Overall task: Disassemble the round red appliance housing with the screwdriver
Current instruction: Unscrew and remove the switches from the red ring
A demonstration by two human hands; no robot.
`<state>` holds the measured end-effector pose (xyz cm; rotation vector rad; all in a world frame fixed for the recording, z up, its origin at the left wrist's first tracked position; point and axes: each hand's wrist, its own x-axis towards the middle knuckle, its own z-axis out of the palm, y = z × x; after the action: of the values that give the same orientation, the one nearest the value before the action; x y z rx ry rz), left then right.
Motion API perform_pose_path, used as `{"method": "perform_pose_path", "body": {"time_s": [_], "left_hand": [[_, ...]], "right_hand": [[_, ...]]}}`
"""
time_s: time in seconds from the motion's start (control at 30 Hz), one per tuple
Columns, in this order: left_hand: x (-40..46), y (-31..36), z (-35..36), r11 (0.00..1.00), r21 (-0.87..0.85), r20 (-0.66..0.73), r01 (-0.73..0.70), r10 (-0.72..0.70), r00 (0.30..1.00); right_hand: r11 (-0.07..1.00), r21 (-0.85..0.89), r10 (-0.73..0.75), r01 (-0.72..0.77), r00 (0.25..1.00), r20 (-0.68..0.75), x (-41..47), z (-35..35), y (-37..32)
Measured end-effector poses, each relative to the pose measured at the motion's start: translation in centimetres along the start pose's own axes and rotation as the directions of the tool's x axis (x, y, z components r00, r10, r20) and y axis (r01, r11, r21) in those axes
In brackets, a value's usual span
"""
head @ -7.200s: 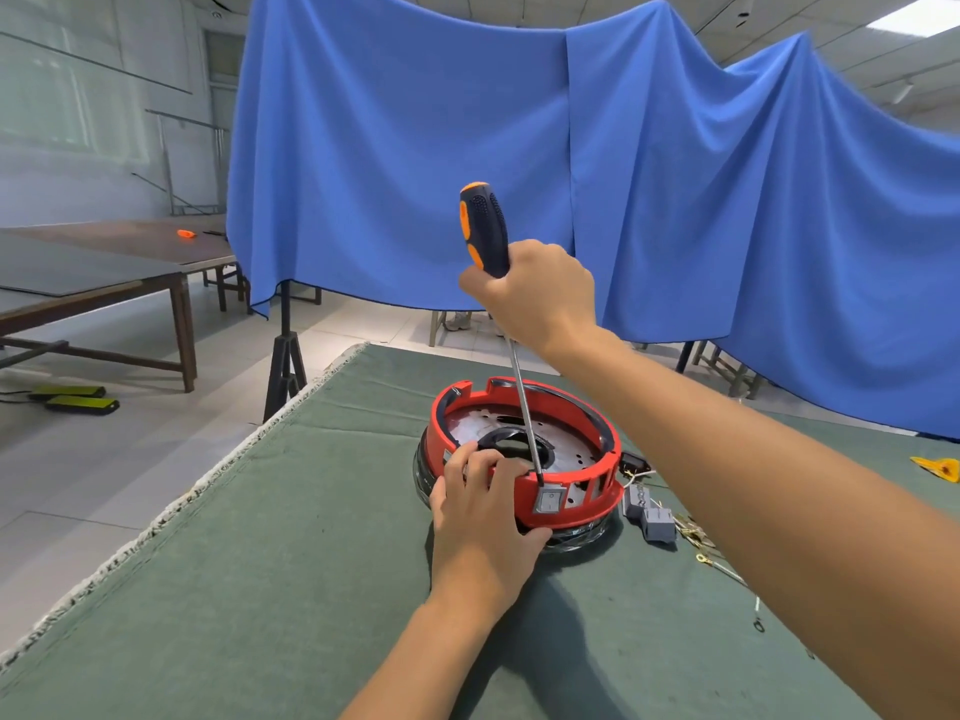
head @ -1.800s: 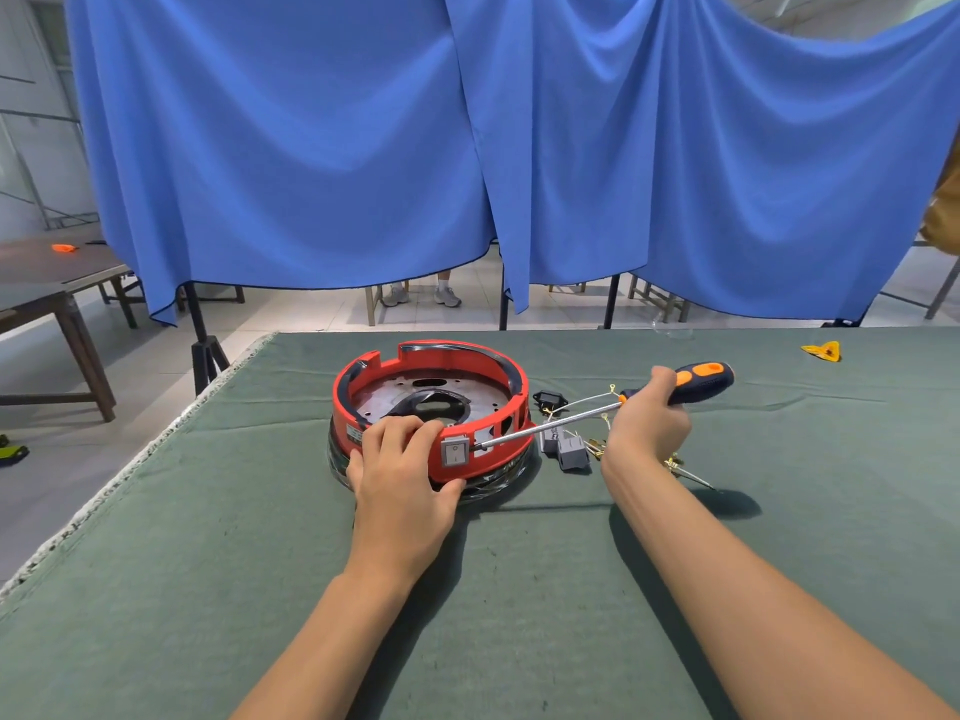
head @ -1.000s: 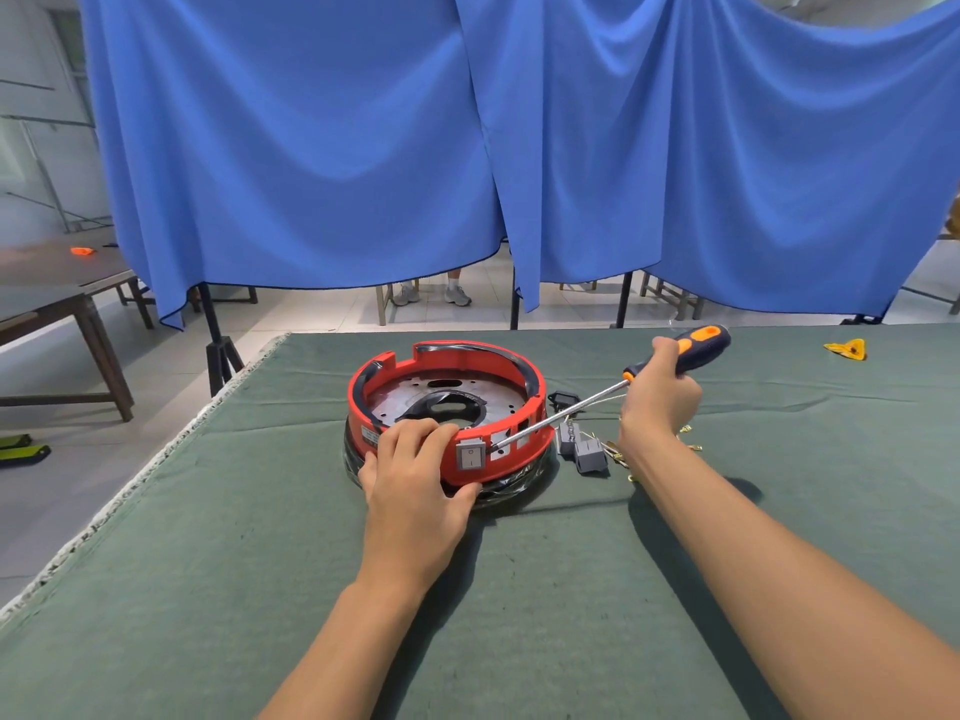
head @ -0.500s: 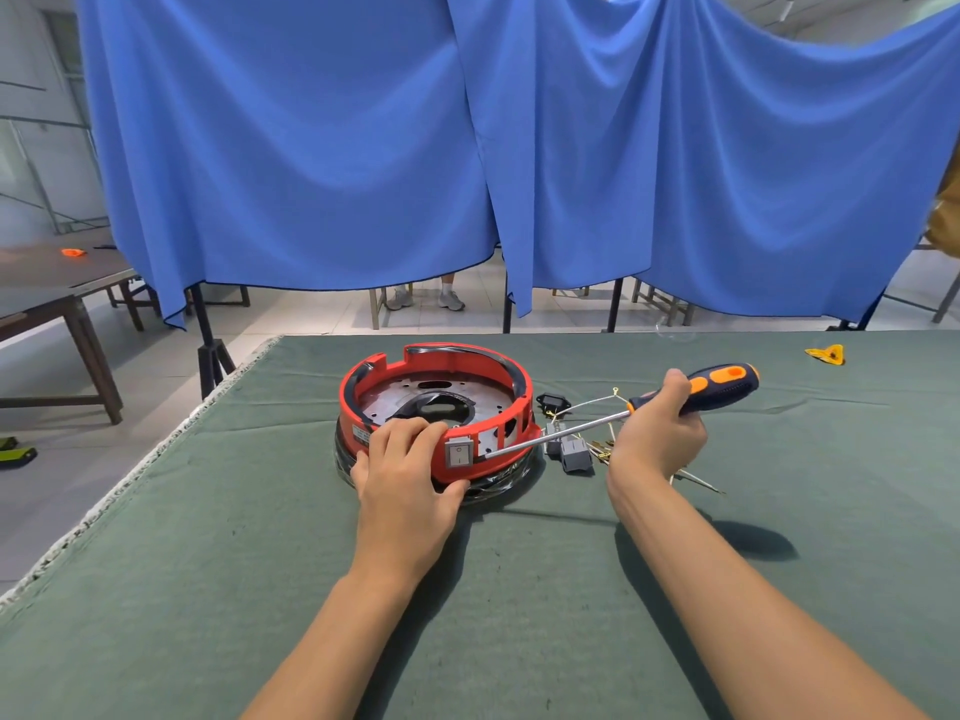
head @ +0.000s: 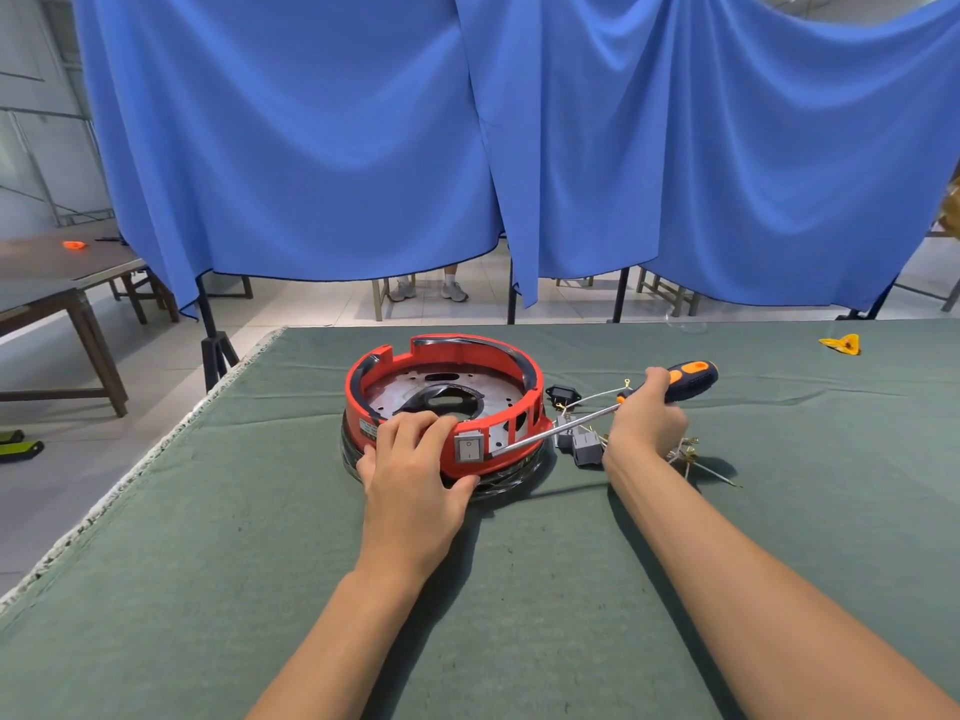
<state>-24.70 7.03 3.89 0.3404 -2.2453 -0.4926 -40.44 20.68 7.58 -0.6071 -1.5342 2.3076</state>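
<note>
The round red housing point(head: 511, 366) sits on the green table cloth point(head: 519, 589), with a grey metal plate inside and a white rocker switch on its near wall. My left hand point(head: 415, 472) grips the near rim, fingers over the top edge and thumb against the outer wall. My right hand point(head: 647, 420) holds the screwdriver point(head: 691, 375) by its black and orange handle. The shaft lies almost level and runs left, with its tip at a slot in the housing wall just right of the switch.
Small grey connector blocks point(head: 582, 444), a black socket point(head: 562, 393) and loose wires with gold terminals point(head: 688, 449) lie right of the housing. A yellow piece point(head: 841, 344) lies far right. The table's left edge point(head: 130, 470) drops to the floor. Blue curtains hang behind.
Seconds ago the screwdriver stood upright inside the housing. Now it lies nearly level, its tip at the side wall next to the switch. My left hand has stayed on the rim.
</note>
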Motion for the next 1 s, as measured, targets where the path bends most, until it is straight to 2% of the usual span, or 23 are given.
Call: {"method": "perform_pose_path", "body": {"time_s": [0.2, 0.47, 0.73, 1.0], "left_hand": [[0.0, 0.0, -0.1, 1.0, 0.015, 0.007, -0.003, 0.003, 1.0], [-0.2, 0.2, -0.2, 0.999, 0.053, -0.003, -0.011, 0.011, 1.0], [-0.3, 0.5, -0.3, 1.0, 0.028, 0.002, -0.009, 0.008, 1.0], [-0.3, 0.3, -0.4, 1.0, 0.023, 0.027, -0.003, 0.003, 1.0]], "right_hand": [[1.0, -0.011, 0.028, -0.028, 1.0, 0.003, 0.2, -0.5, 0.5], [0.998, 0.028, -0.058, 0.058, 0.998, 0.004, -0.3, -1.9, 0.1], [0.999, 0.024, 0.036, -0.036, 0.999, -0.008, 0.8, -0.9, 1.0], [0.999, -0.029, 0.027, -0.026, 0.998, 0.047, 1.6, 1.2, 1.4]]}}
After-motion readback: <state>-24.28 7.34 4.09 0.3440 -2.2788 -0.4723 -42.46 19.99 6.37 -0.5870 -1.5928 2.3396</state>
